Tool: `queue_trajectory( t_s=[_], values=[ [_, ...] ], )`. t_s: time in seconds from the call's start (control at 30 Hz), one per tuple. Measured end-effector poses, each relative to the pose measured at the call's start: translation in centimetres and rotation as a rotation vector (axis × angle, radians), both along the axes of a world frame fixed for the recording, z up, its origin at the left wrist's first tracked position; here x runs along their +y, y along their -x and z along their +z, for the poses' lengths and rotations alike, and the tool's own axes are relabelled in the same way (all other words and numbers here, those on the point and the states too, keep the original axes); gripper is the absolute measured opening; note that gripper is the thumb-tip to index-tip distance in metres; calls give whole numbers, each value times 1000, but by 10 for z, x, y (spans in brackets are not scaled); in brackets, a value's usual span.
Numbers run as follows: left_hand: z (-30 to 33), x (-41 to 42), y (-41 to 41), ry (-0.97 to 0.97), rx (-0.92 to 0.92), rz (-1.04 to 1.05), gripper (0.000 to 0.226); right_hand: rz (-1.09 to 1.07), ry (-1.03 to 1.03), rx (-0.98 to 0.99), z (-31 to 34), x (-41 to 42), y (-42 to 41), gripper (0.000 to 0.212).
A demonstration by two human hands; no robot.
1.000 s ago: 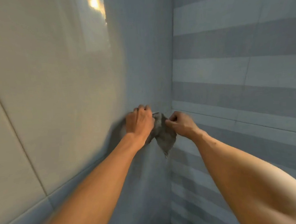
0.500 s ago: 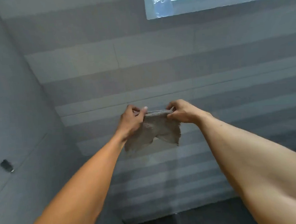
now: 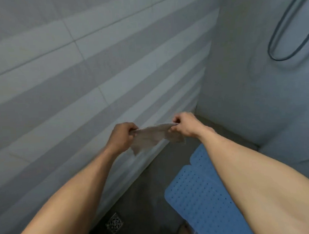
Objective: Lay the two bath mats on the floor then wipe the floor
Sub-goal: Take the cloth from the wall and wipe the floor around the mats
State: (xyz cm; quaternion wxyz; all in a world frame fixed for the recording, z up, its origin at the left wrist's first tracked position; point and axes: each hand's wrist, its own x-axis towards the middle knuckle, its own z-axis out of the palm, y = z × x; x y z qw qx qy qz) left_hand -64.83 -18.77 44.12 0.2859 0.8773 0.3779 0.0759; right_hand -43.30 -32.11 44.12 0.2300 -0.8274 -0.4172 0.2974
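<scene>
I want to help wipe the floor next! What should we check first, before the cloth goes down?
1. Small grey cloth held by both the left hand and the right hand: ok.
2. Cloth stretched open, not bunched: ok.
3. Blue perforated rubber bath mat flat on the dark floor: ok.
4. Second mat laid: cannot tell, partly hidden by the arm.
5. Bare floor beside the square metal drain free to wipe: ok.

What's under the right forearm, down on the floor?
A blue perforated bath mat lies flat on the dark floor, running beneath the right forearm. The arm covers its right side, so its full width, and any second mat, cannot be seen.
</scene>
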Motion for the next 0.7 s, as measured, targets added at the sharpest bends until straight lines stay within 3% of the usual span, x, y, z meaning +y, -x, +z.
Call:
queue_trajectory(
  t_s=[0.2,0.47,0.7],
  values=[
    [-140,30,-36,70,210,-94,30,-11,175,114,-139,3,-18,15],
    [-395,62,-43,61,536,-260,28,-97,288,326,-413,16,13,7],
    [-610,87,-44,-16,818,-515,26,-95,381,428,-641,24,50,21]
  ],
)
